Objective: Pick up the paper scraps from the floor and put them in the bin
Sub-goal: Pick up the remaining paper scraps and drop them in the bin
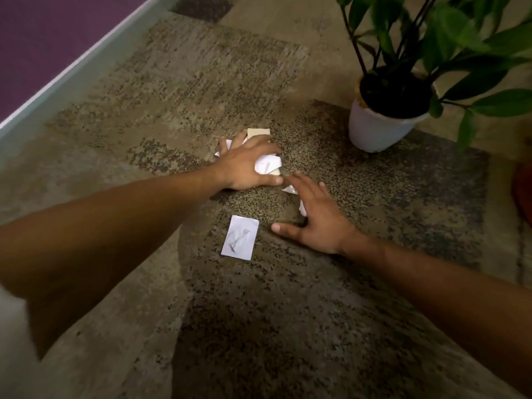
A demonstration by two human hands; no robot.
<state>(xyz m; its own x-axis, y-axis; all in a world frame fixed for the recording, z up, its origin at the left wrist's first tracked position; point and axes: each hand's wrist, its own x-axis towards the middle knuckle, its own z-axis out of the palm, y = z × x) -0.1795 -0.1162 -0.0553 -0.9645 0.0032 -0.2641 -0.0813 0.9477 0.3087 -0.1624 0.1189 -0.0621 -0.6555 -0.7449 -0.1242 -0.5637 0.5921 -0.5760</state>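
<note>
Several paper scraps lie on the patterned carpet (178,82). My left hand (244,162) is spread flat over a small pile of them, with a white scrap (267,165) showing between thumb and forefinger and a beige scrap (258,132) poking out beyond the fingers. My right hand (316,217) hovers just right of the pile with fingers spread and straight, covering parts of two white scraps (290,189). A single white scrap (239,237) with a grey mark lies alone, just left of my right thumb. No bin is in view.
A white pot (374,131) holding a leafy green plant (449,38) stands on the carpet at the right, close behind the scraps. A purple wall with a pale skirting (57,90) runs along the upper left. A reddish round object (524,194) sits at the right edge.
</note>
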